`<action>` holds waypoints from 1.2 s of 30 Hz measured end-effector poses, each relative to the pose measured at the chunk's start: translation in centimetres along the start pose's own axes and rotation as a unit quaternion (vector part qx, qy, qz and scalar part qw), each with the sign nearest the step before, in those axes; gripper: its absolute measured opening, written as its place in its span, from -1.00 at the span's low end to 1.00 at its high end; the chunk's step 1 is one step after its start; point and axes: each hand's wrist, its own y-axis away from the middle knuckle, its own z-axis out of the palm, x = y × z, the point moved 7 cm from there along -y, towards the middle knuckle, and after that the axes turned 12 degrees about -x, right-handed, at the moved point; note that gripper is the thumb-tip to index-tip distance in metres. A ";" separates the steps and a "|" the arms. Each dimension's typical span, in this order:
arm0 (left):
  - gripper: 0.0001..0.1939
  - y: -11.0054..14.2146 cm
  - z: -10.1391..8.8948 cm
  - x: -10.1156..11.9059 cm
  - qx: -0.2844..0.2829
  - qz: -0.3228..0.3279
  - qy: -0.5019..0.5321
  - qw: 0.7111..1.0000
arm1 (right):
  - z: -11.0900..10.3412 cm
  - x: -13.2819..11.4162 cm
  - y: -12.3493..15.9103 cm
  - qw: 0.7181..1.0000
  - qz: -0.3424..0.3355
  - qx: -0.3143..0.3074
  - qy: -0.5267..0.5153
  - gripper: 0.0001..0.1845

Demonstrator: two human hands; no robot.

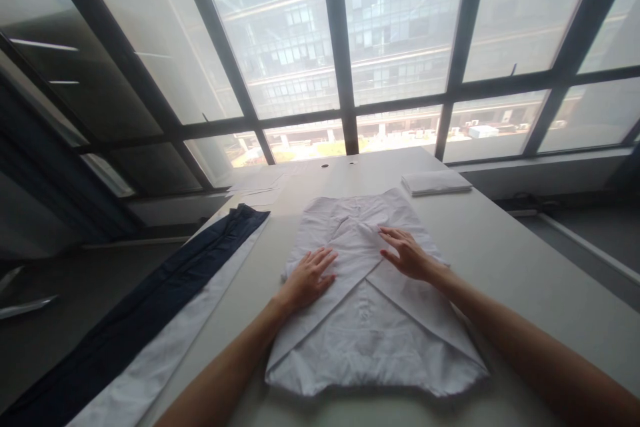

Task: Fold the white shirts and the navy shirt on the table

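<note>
A white shirt (370,327) lies on the table in front of me, its sides and sleeves folded inward so that the edges cross near the middle. Flat on its left part rests my left hand (311,277), fingers stretched out and slightly spread. My right hand (406,252) lies on the upper right part of the shirt, fingers extended, with the fingertips touching the cloth near a crease. Neither hand grips anything. A small button placket shows in the triangular opening below the crossed folds.
Dark navy trousers (165,300) lie along the table's left edge over a white cloth (165,353). A folded white cloth (436,182) sits at the back right, and white paper sheets (257,183) at the back left. Beyond the white table (520,287) stand large windows (400,27).
</note>
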 end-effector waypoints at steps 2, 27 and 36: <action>-0.28 0.1 -1.1 1.0 0.032 0.007 -0.010 0.999 | 0.1 -2.7 0.0 0.992 -0.067 -0.041 -0.098 -0.45; -0.69 2.2 -7.3 -8.6 0.023 -0.133 0.098 0.986 | 3.6 0.8 0.4 0.991 0.113 -0.002 0.064 -0.69; -0.66 17.6 -17.2 -21.9 0.261 -0.548 0.029 0.794 | 3.3 0.4 0.4 0.993 0.094 0.001 0.075 -0.70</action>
